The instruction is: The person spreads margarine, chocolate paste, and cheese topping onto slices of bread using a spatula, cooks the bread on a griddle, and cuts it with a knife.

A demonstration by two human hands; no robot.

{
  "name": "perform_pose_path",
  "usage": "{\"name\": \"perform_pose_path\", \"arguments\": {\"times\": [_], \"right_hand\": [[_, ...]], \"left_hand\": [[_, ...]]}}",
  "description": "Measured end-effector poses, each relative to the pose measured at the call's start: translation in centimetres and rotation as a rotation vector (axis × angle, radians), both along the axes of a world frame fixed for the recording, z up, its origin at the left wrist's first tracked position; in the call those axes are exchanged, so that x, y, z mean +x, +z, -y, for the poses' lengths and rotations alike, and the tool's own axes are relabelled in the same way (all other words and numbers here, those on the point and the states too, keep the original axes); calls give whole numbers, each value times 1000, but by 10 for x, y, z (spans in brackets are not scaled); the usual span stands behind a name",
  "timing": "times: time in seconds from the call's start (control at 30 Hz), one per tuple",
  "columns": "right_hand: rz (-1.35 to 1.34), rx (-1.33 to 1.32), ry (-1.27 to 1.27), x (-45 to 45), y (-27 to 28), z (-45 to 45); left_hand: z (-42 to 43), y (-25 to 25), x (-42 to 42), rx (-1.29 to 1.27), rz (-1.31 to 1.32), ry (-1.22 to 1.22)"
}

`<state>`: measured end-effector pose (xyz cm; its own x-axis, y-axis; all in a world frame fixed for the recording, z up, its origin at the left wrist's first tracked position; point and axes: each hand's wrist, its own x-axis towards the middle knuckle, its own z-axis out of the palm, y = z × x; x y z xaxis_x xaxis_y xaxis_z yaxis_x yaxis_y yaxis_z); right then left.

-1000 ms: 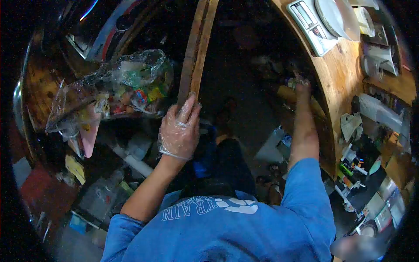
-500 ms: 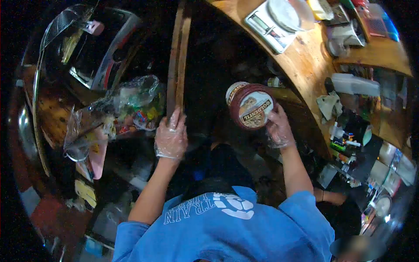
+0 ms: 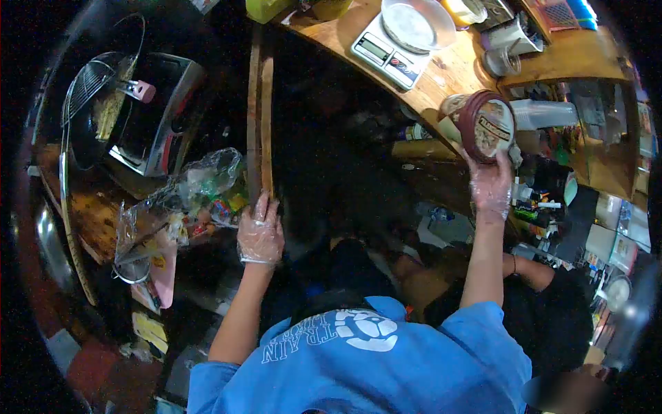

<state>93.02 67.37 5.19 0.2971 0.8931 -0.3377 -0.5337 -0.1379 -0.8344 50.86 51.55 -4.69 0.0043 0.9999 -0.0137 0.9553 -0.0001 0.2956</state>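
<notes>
My right hand (image 3: 491, 185), in a clear plastic glove, is closed on a round tub (image 3: 495, 127) with a maroon lid and a picture label. The tub is tilted on its side at the edge of the wooden counter (image 3: 441, 74); whether it touches the wood I cannot tell. My left hand (image 3: 261, 233), gloved the same way, rests its outstretched fingers at the near end of a long wooden beam (image 3: 261, 117). To its left lies a clear plastic bag (image 3: 210, 176) with colourful contents.
A kitchen scale (image 3: 389, 55) with a clear bowl (image 3: 417, 26) stands on the counter. Stacked plastic cups (image 3: 545, 114) lie to the right. On the left are a toaster oven (image 3: 155, 114) and a strainer (image 3: 131, 269). Another person's arm (image 3: 531, 271) shows at the right.
My right hand has carried the tub rightward and away from my body, to the counter's edge. My left hand stays at the beam while the view has shifted.
</notes>
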Motion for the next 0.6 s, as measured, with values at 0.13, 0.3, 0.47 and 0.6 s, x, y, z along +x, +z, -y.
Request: {"name": "perform_pose_path", "arguments": {"times": [0.13, 0.3, 0.47, 0.6], "right_hand": [[130, -66, 62, 18, -15, 23], [-154, -386, 415, -31, -80, 43], [-199, -497, 504, -62, -219, 22], [6, -319, 272, -37, -306, -24]], "left_hand": [[-2, -4, 1, 25, 17, 6], [-1, -10, -2, 47, -6, -14], [-2, -10, -5, 45, -4, -23], [-6, -8, -11, 48, 21, -25]]}}
